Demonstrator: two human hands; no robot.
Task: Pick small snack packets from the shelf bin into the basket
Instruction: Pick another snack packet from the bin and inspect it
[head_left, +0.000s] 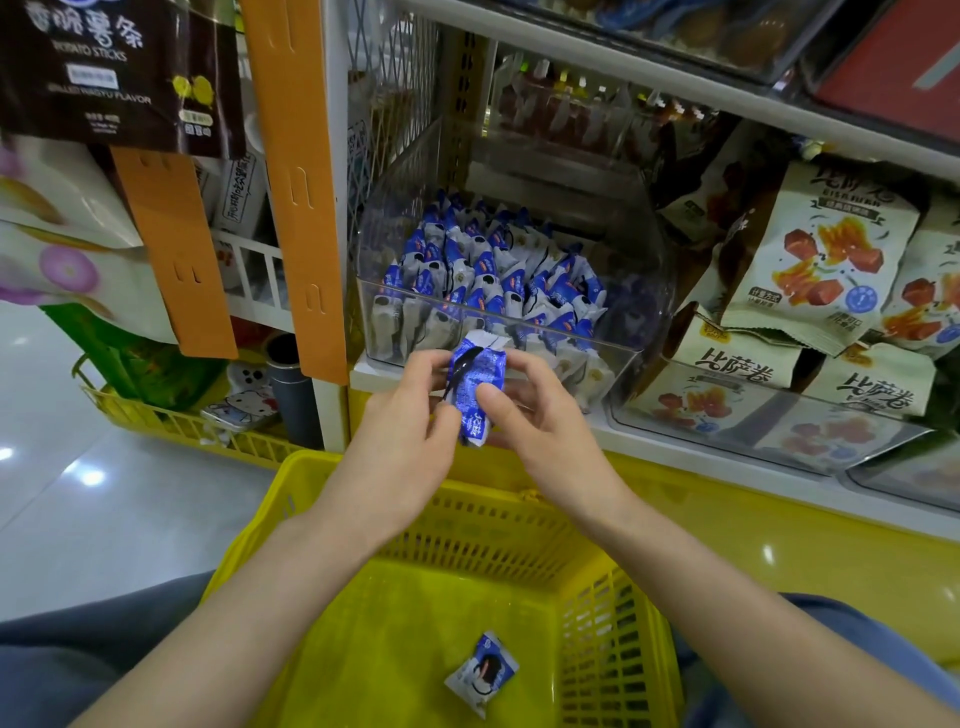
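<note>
As left hand (405, 431) and right hand (545, 426) pinch one blue packet (475, 384), the basket (519, 530) sits at six o'clock. A second packet (482, 670) lies inside.

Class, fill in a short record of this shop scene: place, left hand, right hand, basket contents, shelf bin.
place: shop shelf, yellow basket below it
left hand: fingers pinch a blue-and-white packet
right hand: holds the same packet, above the basket
basket contents: a second packet on its floor
shelf bin: clear, holds many packets
</note>
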